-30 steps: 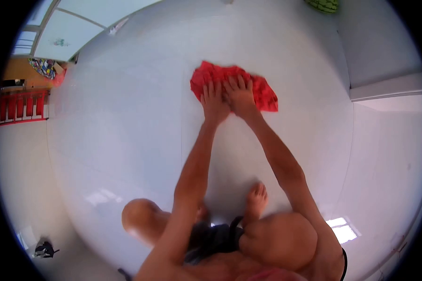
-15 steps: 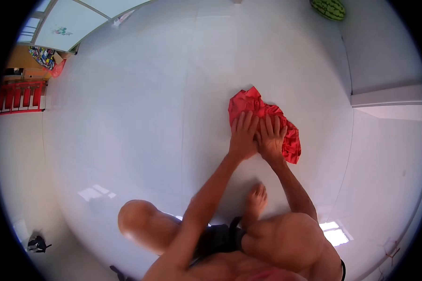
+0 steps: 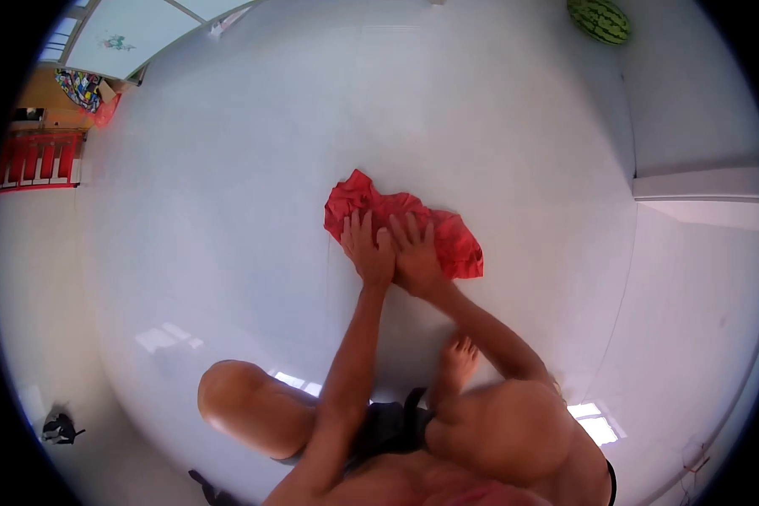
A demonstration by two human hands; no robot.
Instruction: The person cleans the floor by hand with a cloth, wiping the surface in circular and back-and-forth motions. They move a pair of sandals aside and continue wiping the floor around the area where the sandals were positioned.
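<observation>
Head view: my left hand and right hand press flat, side by side, on the rag; the floor shines, wiping probably unfinished.

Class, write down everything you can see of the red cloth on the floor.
The red cloth is a crumpled, wrinkled piece of soft-looking fabric, lying bunched on the glossy white floor. The left hand and right hand press flat on its near edge, side by side, fingers spread.
</observation>
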